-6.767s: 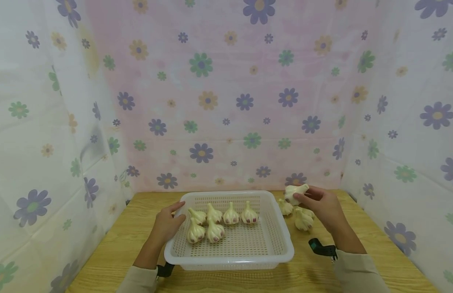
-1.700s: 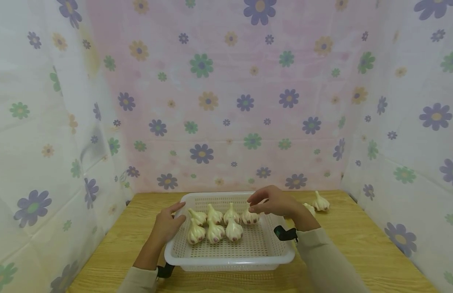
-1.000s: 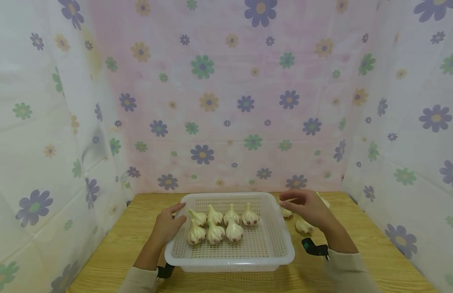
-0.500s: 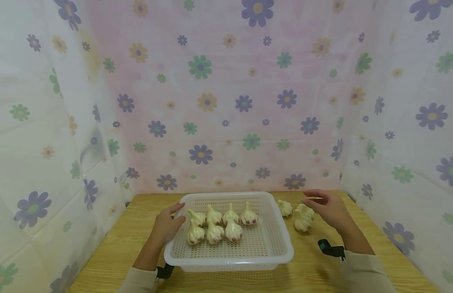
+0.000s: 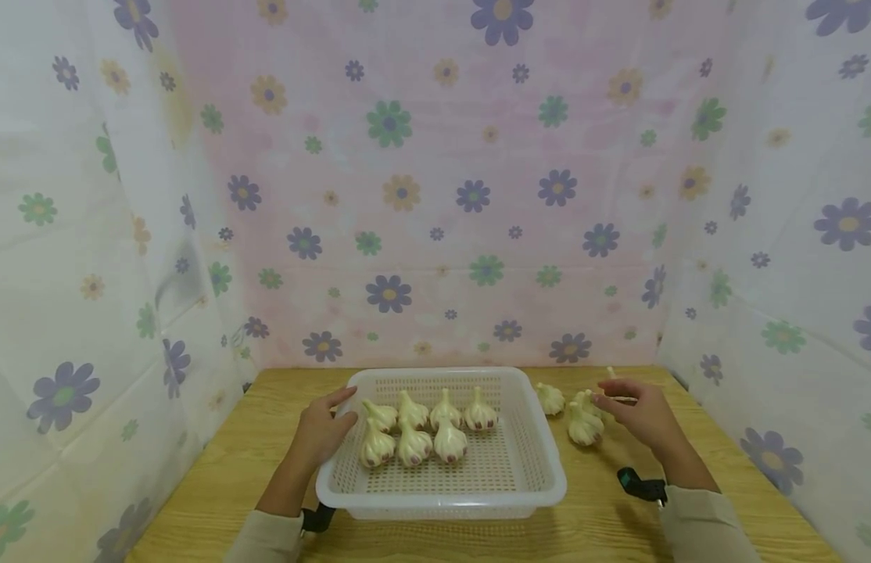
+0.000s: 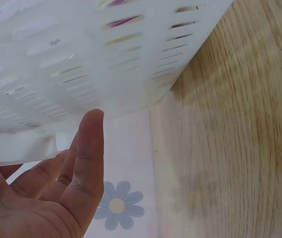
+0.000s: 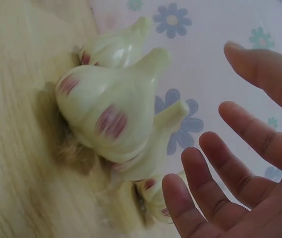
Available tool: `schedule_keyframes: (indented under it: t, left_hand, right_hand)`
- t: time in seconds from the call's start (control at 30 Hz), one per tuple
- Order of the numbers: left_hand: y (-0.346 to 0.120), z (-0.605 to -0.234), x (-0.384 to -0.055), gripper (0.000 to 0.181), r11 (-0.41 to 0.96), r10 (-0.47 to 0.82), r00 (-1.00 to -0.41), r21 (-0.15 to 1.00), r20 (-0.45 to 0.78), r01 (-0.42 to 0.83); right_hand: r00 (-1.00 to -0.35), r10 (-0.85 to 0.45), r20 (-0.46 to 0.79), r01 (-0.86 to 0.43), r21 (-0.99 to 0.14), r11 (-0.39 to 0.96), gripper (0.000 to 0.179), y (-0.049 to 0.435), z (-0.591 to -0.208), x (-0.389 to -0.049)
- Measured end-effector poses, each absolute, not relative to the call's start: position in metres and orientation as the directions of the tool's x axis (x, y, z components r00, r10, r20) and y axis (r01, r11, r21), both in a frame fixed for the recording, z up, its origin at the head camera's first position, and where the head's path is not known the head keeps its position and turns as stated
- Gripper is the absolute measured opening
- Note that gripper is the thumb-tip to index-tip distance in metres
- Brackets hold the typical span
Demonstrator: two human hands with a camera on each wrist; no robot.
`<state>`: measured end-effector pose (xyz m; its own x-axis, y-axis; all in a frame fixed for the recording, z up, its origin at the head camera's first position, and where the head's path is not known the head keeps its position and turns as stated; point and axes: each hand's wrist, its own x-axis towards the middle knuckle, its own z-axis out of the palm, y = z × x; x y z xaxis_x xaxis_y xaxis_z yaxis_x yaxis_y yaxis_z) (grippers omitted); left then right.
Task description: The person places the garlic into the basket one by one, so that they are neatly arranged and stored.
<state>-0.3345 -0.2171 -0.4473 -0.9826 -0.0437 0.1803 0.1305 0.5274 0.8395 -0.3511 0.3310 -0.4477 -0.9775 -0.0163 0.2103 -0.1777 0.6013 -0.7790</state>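
Garlic bulb [image 5: 586, 428] just beside right hand [image 5: 643, 413]

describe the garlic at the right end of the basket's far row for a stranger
On the wooden table stands a white slotted basket holding seven garlic bulbs in two rows. Follow the far row to the end bulb on the right. Unlike the other three there, it has no bulb in front.

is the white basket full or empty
Partly filled: seven garlic bulbs sit in the white basket, and bare slotted floor shows at its front and right.
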Motion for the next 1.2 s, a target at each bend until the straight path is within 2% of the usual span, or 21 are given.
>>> schedule_keyframes:
  t: [0.37,0.57,1.2]
  left_hand:
    - [-0.217,-0.448,-0.335,0.055,0.515,-0.042,-0.982,0.846,0.185,0.138]
    - [-0.218,-0.448,-0.334,0.055,0.508,-0.04,-0.982,0.85,0.184,0.139]
    - [-0.217,-0.448,-0.334,0.055,0.525,-0.039,-0.982,0.84,0.187,0.139]
  right_hand:
    - [-0.991,-0.053,0.12,-0.128,-0.802,0.583,0.07,0.332,-0.463,-0.356]
    - [-0.992,-0.053,0.117,-0.124,-0.76,0.639,0.073,0.33,-0.469,-0.359]
    - [-0.992,-0.075,0.106,-0.128,-0.71,0.692,0.068,0.326,-0.477,-0.358]
